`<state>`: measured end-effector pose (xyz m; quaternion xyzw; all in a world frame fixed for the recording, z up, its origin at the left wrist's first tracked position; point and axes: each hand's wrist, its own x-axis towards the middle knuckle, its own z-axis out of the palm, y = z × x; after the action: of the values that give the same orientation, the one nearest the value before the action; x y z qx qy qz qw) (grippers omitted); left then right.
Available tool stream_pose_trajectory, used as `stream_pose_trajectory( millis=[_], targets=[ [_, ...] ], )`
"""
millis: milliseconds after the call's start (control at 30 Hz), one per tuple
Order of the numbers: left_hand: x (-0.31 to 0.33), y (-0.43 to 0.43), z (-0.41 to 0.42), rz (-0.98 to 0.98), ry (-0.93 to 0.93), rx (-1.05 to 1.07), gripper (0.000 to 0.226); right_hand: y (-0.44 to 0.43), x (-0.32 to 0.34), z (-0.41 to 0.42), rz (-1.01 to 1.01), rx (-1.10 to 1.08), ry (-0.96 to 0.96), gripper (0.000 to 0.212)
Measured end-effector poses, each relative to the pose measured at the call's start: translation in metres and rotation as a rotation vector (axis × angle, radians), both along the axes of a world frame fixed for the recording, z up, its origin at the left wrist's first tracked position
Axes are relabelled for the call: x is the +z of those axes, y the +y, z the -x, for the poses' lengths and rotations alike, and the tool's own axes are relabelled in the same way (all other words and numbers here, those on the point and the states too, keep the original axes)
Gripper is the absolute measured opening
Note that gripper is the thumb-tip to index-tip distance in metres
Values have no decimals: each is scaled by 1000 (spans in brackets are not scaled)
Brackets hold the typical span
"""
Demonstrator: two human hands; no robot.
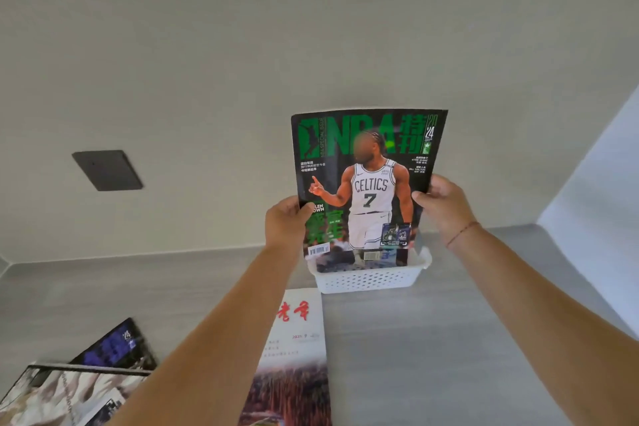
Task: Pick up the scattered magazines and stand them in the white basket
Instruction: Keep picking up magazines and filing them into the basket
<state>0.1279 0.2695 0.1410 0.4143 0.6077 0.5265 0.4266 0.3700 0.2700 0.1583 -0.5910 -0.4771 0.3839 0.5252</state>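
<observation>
A green and black basketball magazine (366,162) stands upright with its bottom edge inside the white perforated basket (370,278) near the wall. My left hand (285,221) grips its left edge and my right hand (444,202) grips its right edge, thumbs on the cover. On the grey table lie a white magazine with red characters (294,349) just in front of the basket, a dark blue magazine (116,346) at the lower left, and a pale picture magazine (62,394) overlapping it at the bottom left corner.
The grey table (432,339) runs to a beige wall behind the basket. A dark square plate (107,169) is set in the wall at the left. A white surface (594,204) rises at the right edge.
</observation>
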Motion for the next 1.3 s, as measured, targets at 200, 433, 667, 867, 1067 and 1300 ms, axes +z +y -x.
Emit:
stream_pose_trajectory(
  millis=[200, 433, 667, 867, 1067, 1300],
  targets=[
    [-29, 22, -27, 114, 92, 59, 16, 22, -32, -17, 98, -22, -41, 24],
    [-74, 31, -36, 216, 233, 42, 17, 32, -85, -25, 238, -56, -32, 19],
    [-93, 43, -35, 238, 391, 71, 8, 50, -99, -21, 257, -92, -251, 7],
    [-92, 43, -46, 141, 306, 194, 34, 48, -104, -7, 293, -156, -235, 38],
    [-88, 48, -56, 104, 357, 95, 29, 48, -99, 10, 355, -145, -248, 34],
    [-81, 36, -41, 177, 312, -67, 45, 38, -90, 14, 317, -203, -316, 65]
  ],
)
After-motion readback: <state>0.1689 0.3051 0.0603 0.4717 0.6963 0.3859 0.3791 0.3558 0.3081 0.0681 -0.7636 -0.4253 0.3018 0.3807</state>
